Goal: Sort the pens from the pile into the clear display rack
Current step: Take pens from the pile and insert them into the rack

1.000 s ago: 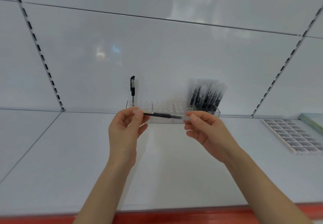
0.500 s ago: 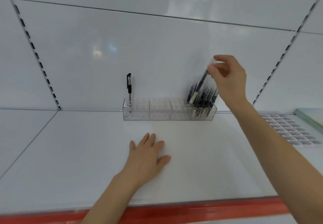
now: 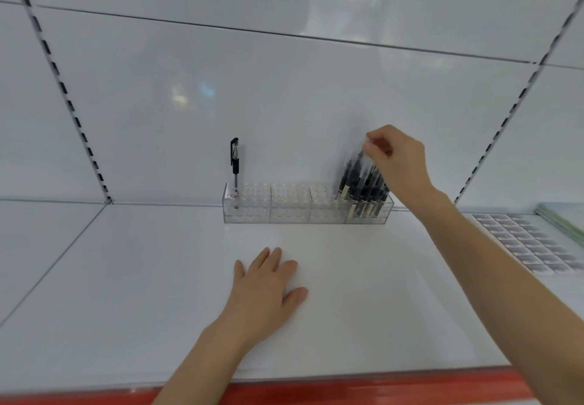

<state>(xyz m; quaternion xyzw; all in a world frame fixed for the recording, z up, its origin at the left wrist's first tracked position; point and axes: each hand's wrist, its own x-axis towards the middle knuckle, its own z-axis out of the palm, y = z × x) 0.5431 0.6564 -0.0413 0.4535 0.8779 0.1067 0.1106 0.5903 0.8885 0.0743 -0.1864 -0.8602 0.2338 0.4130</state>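
Note:
A clear display rack (image 3: 290, 205) with rows of holes stands at the back of the white shelf (image 3: 126, 278). One black capped pen (image 3: 234, 164) stands upright in its far left corner. Several black pens with clear caps (image 3: 363, 183) lean together in the rack's right section. My right hand (image 3: 398, 159) is above that bunch, its fingertips pinching the top of one pen there. My left hand (image 3: 268, 281) lies flat on the shelf in front of the rack, fingers spread, holding nothing.
A flat tray of small grey packets (image 3: 524, 243) lies on the shelf at the right, with a greenish stack (image 3: 565, 218) beyond it. Slotted shelf uprights run up the back wall. A red strip (image 3: 347, 389) edges the shelf front.
A second ago both hands held one pen level in front of the rack. My left hand let go and dropped flat on the shelf; my right hand carried the pen down into the right-hand bunch.

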